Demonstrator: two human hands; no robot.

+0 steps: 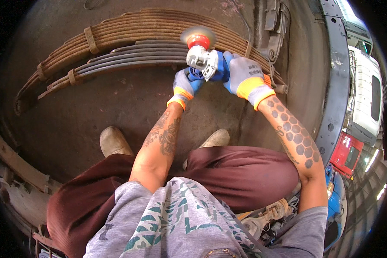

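Both gloved hands hold a blue angle grinder (217, 66) with a silver-grey gear head. My right hand (244, 76) wraps around its body, while my left hand (185, 85) is closed on its blue side handle near the head. At the far end of the grinder, a round disc (198, 34) with a red centre looks blurred. It overlaps the leaf springs in view; whether it touches them I cannot tell. A rusty brown leaf spring stack (129, 30) curves across the floor, and a greyer leaf spring stack (129, 55) lies on its near side.
More leaf springs (276, 30) lie at the upper right, near a thin cable (245, 21). A long dark steel beam (336, 81) runs down the right side. Beyond it stand white (365, 86) and red vehicle cabs (347, 154). My boots (115, 141) rest on the stained floor.
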